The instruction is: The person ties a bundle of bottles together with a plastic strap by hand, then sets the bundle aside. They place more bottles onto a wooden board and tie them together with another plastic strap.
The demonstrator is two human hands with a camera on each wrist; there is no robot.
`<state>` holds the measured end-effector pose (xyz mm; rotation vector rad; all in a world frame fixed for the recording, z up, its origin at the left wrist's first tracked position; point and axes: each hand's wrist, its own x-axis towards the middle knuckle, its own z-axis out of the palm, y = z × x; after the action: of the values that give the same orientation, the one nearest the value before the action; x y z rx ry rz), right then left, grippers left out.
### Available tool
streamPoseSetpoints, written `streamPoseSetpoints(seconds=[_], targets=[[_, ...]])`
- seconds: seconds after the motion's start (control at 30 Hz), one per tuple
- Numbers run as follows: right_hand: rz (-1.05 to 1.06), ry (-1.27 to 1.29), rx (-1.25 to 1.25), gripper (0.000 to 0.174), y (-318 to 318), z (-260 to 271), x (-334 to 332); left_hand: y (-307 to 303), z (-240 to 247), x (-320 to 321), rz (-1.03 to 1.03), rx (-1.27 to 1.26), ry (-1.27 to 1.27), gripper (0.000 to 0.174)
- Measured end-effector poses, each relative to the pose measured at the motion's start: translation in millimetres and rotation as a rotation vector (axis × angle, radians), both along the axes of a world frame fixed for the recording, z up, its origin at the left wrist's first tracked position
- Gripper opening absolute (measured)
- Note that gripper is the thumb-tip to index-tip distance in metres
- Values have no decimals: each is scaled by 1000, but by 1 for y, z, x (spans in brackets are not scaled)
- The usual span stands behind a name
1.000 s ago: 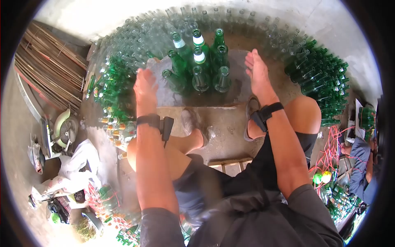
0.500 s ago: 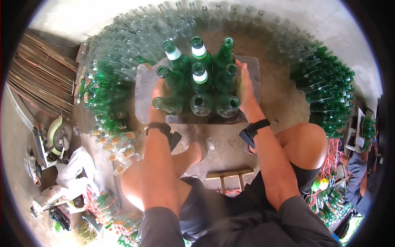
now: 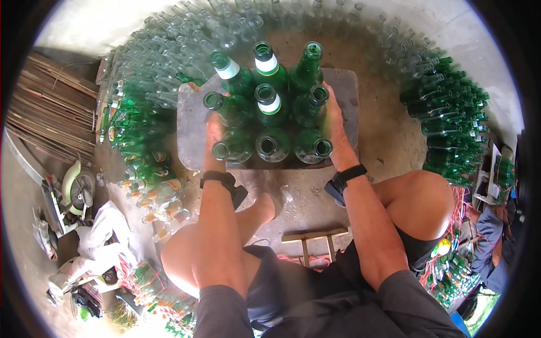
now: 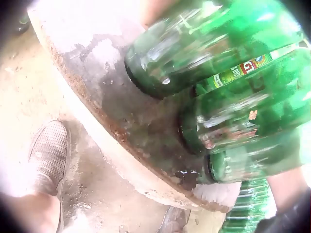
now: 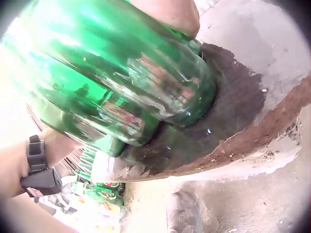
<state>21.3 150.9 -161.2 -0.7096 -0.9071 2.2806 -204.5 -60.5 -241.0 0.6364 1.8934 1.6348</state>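
Several green glass bottles [image 3: 273,143] stand upright in a tight block on a grey slab [image 3: 189,135], three of them with white neck labels. My left hand [image 3: 214,135] presses against the left side of the block, its fingertips partly hidden by the glass. Against the right side lies my right hand [image 3: 336,127], with fingers extended along the bottles. The left wrist view shows bottle bases [image 4: 150,73] close together on the damp slab top. In the right wrist view, part of my right hand [image 5: 175,17] overlaps the nearest bottle [image 5: 180,92].
Clear bottles [image 3: 186,62] crowd the floor along the back wall. Green bottles [image 3: 451,135] are massed at the right, with more at the left [image 3: 135,132]. A small wooden frame [image 3: 313,239] sits between my legs. Long thin rods [image 3: 51,96] lie stacked at far left.
Both hands came inward from beside the bottles to press on the block's two sides. The loosely spaced bottles now stand closer together in rows. The head view has shifted a little.
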Motion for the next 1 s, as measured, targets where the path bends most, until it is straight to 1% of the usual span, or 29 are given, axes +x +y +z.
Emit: streamPoseSetpoints(seconds=[0.07, 0.13, 0.17, 0.2, 0.23, 0.27, 0.43, 0.6, 0.7, 0.93, 1.0], targets=[[1, 5, -5, 50, -1, 0, -1, 2, 8, 6, 11, -42, 205, 51], [1, 11, -8, 50, 1, -7, -1, 7, 25, 11, 115, 60, -221, 46], [-11, -32, 46, 52, 1, -10, -1, 9, 25, 10, 114, 59, -221, 46], [-22, -74, 100, 54, 2, -13, -2, 12, 29, 10, 161, 77, -353, 44], [-22, -72, 100, 54, 3, -12, -2, 14, 29, 8, 218, 96, -484, 43], [-25, -87, 111, 54, 3, -11, -2, 17, 28, 8, 237, 110, -538, 43], [-16, -121, 113, 54, 4, -12, -1, 14, 24, 8, 209, 145, -528, 42], [-20, -140, 191, 53, 3, -12, 0, 11, 21, 11, 190, 154, -520, 42], [-12, -117, 175, 52, 2, -10, 0, 10, 20, 14, 187, 157, -516, 42], [-7, -153, 204, 51, 2, -7, 1, 10, 24, 15, 185, 175, -521, 41], [-14, -153, 171, 51, 1, -5, 1, 10, 25, 16, 183, 175, -525, 41]])
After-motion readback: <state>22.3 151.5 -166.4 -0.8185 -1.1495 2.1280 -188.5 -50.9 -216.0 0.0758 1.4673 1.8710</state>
